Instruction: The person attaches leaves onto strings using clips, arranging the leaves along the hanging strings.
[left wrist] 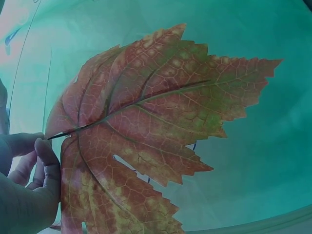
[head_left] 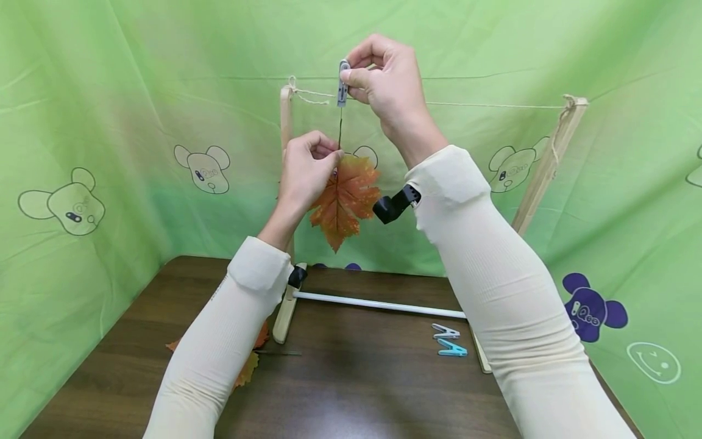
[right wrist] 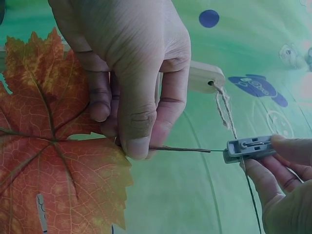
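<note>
An orange-red artificial maple leaf (head_left: 344, 198) hangs point down, its thin dark stem (head_left: 340, 128) rising from it. My left hand (head_left: 309, 164) pinches the stem just above the leaf blade between thumb and fingertips. Higher up, my right hand (head_left: 392, 82) grips a grey clothespin (head_left: 343, 85) between thumb and fingers at the string (head_left: 466, 104). In the right wrist view the clothespin (right wrist: 248, 148) overlaps the string, and the stem's thin green tip reaches its nose. The left wrist view shows the leaf (left wrist: 141, 112) spread beside the left fingers.
Wooden posts (head_left: 548, 164) hold the string at both ends, with a white rod (head_left: 378, 303) low between them. Two blue clothespins (head_left: 452, 348) lie on the brown table (head_left: 351, 378) at right. More leaves (head_left: 247, 369) lie partly behind the left forearm.
</note>
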A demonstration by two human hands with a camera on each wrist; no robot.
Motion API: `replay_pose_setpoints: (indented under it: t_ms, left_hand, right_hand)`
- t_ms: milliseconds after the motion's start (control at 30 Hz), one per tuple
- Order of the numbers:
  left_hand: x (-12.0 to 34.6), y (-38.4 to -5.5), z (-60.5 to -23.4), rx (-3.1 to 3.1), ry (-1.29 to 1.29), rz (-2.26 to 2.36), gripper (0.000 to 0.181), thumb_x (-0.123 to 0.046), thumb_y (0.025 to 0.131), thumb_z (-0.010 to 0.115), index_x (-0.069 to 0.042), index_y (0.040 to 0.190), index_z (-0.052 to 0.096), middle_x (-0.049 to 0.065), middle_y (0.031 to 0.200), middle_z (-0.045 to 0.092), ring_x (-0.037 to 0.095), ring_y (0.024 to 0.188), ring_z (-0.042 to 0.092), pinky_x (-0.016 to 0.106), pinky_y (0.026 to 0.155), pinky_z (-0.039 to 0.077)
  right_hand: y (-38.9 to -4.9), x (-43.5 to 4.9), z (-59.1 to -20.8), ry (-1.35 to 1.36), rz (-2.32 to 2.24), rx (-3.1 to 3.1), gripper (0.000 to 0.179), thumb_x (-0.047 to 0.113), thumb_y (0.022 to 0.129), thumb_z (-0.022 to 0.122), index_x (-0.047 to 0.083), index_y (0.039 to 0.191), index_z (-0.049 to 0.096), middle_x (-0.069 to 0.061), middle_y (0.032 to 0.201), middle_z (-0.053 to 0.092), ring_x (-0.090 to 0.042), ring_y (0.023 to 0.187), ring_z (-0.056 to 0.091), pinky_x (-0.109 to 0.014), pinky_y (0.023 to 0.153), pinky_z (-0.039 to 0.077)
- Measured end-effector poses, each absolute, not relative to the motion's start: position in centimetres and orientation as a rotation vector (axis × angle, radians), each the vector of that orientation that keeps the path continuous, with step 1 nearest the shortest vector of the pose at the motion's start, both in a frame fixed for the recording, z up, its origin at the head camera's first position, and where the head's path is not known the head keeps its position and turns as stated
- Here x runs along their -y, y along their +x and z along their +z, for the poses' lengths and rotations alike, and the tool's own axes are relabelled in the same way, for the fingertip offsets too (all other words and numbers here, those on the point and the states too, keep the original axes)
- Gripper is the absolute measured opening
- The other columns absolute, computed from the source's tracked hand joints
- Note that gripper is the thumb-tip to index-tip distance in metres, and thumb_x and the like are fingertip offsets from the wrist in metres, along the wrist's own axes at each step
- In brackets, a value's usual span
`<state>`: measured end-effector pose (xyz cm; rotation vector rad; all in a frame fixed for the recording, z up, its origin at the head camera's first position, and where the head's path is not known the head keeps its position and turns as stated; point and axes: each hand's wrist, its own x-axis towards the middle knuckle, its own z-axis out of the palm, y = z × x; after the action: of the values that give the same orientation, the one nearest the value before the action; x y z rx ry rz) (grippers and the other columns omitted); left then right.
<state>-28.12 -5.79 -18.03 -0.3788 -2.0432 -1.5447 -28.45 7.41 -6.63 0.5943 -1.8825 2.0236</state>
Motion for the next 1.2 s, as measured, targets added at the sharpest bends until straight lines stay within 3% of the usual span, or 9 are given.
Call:
replay_pose_setpoints:
  t_ms: [367, 1200]
  left_hand:
    - [5.52, -27.83, -17.77, 2.059, -0.38, -1.537, 0.005, -0.006, 0.094, 0.073, -0.003, 0.095, 0.076, 0.008, 0.09, 0.073, 0.014, 0.079, 0.064, 0.022, 0.072, 0.053]
    - [5.73, -27.99, -17.84, 2.038, -0.368, -1.556, 0.008, -0.007, 0.094, 0.074, 0.0, 0.099, 0.076, 0.007, 0.09, 0.071, 0.015, 0.081, 0.064, 0.022, 0.075, 0.052]
  right_hand:
    - [-28.21, -7.79, -6.88, 0.609, 2.039, 1.908, 0.023, -0.018, 0.088, 0.071, 0.004, 0.081, 0.069, -0.006, 0.081, 0.062, -0.016, 0.078, 0.063, -0.025, 0.079, 0.061]
    - [-28.09, -7.73, -6.62, 0.524, 1.983, 2.034, 0.018, -0.01, 0.092, 0.07, 0.005, 0.085, 0.069, -0.005, 0.084, 0.064, -0.014, 0.081, 0.064, -0.023, 0.078, 0.06]
